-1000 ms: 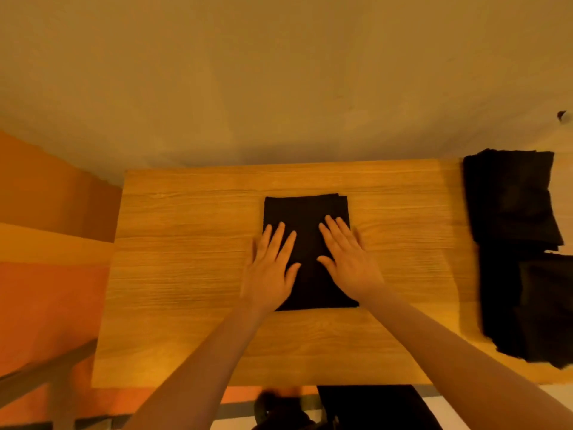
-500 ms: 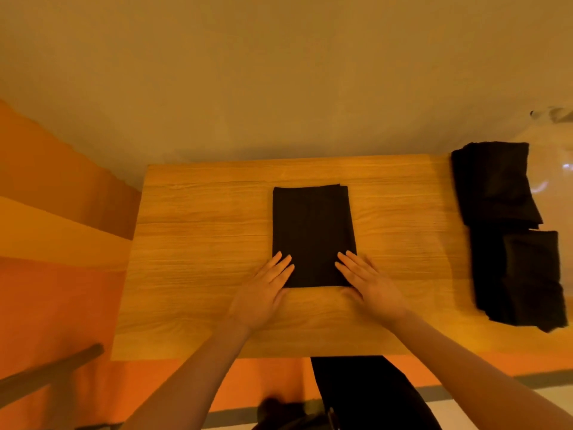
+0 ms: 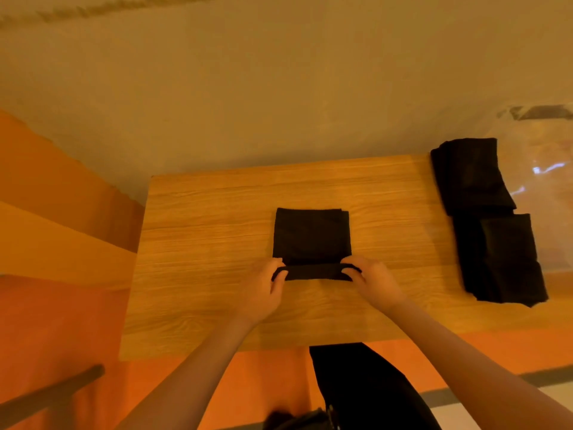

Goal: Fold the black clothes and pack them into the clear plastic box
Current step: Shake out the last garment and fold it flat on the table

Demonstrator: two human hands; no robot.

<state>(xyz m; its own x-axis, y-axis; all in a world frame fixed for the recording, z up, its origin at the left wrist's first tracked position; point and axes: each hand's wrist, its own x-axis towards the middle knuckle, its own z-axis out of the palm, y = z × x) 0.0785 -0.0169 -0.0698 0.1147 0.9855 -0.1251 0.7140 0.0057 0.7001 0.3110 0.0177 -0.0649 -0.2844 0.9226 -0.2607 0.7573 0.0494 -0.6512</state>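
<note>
One folded black rectangular garment point(image 3: 311, 235) lies mid-way along the wooden table point(image 3: 201, 243). The left hand point(image 3: 263, 290) and right hand point(image 3: 373, 282) each pinch a near corner, lifting that edge. Two folded black garments point(image 3: 490, 218) sit at the table's right edge beside the clear plastic box point(image 3: 545, 169).

wooden table point(image 3: 201, 243) on orange floor point(image 3: 46, 321)

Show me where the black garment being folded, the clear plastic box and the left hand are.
black garment point(image 3: 311, 235), head view, flat middle.
clear plastic box point(image 3: 548, 181), head view, transparent wall.
left hand point(image 3: 263, 290), head view, back.
</note>
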